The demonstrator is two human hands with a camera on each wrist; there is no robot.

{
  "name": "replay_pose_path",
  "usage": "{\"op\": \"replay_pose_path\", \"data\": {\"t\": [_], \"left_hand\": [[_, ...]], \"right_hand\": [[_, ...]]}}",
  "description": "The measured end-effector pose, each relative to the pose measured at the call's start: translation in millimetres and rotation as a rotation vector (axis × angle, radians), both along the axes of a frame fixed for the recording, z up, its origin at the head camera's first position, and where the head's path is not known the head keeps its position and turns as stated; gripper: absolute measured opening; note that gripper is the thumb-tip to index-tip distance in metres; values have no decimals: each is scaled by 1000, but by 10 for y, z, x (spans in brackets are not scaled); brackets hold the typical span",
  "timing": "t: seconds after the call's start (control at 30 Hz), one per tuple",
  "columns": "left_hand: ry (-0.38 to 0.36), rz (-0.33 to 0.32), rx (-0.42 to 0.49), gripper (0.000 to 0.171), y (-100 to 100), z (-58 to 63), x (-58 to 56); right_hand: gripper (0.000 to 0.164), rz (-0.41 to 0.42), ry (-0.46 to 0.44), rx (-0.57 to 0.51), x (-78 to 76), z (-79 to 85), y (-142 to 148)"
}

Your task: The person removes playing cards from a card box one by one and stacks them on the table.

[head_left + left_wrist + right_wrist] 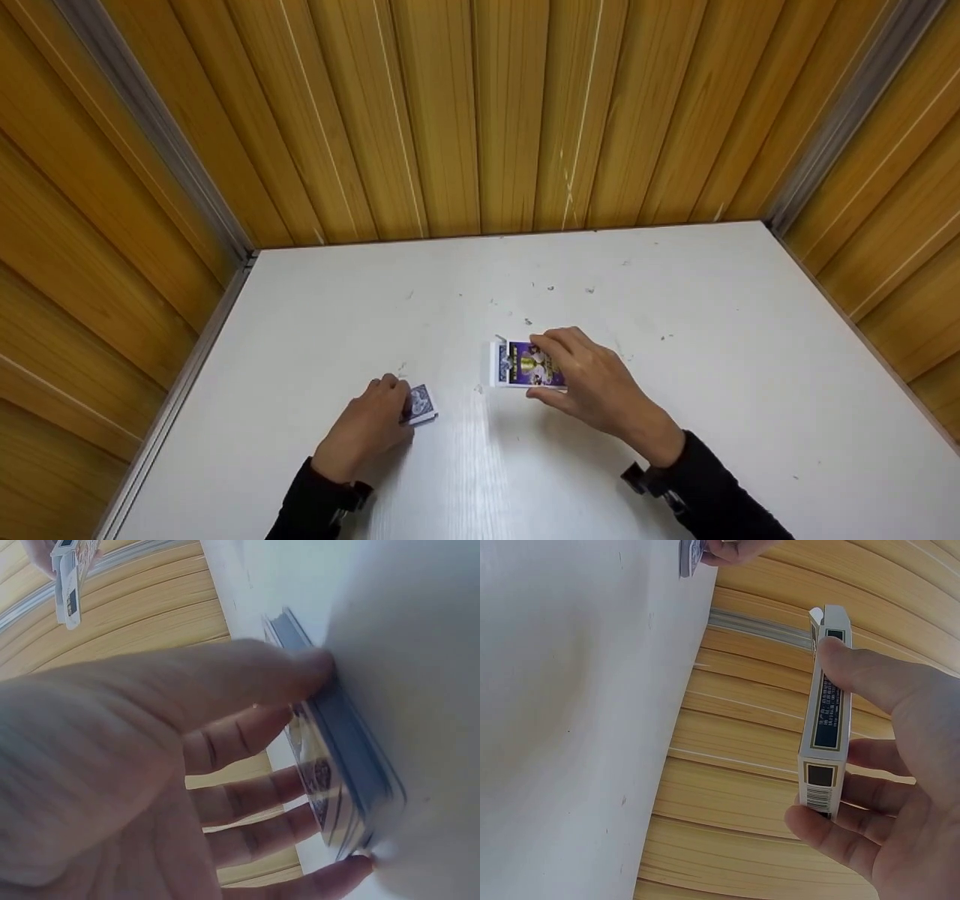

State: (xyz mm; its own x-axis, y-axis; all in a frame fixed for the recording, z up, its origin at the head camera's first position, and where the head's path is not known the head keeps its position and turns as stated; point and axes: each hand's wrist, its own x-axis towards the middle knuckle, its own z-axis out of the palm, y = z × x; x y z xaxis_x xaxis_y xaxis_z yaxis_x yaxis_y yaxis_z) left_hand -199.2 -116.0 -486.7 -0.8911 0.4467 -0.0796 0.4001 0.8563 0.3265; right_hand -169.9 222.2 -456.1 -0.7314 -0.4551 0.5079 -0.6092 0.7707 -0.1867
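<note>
My left hand [371, 420] grips a deck of playing cards [422, 402] with blue patterned backs, low over the white table. In the left wrist view the thumb presses one long edge of the deck [351, 746] and the fingers curl round the other side. To the right, my right hand [600, 386] holds a purple card box [531, 366] with a gold trophy picture between thumb and fingers. Its left end has flaps standing out, and a blue patterned strip shows there. The right wrist view shows the box's narrow side [829, 716], with dark panels and a barcode at one end.
The white table [337, 315] carries small dark marks and specks beyond the hands. Wood-slat walls [510, 112] enclose it at the back and both sides, with grey metal posts [157, 112] at the corners.
</note>
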Motion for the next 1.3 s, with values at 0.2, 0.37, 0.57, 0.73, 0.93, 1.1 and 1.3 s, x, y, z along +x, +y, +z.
{"op": "replay_pose_path", "data": {"t": [0.2, 0.37, 0.57, 0.73, 0.93, 1.1, 1.3], "left_hand": [[24, 71, 80, 46, -26, 101, -25], [368, -2, 197, 33, 82, 168, -19], [580, -137, 434, 21, 352, 235, 91], [461, -201, 609, 22, 548, 205, 230], [329, -242, 778, 25, 691, 98, 315], [291, -182, 793, 25, 729, 42, 318], [191, -131, 770, 23, 737, 43, 319]], "right_hand": [[73, 1, 1, 6, -11, -3, -4], [73, 17, 5, 5, -18, -35, -18], [72, 42, 10, -1, -12, -64, -62], [73, 54, -4, -3, 4, -81, -107], [74, 74, 2, 7, 35, -81, -154], [74, 80, 6, 10, 66, -70, -185], [74, 98, 32, 14, 102, -54, -232]]}}
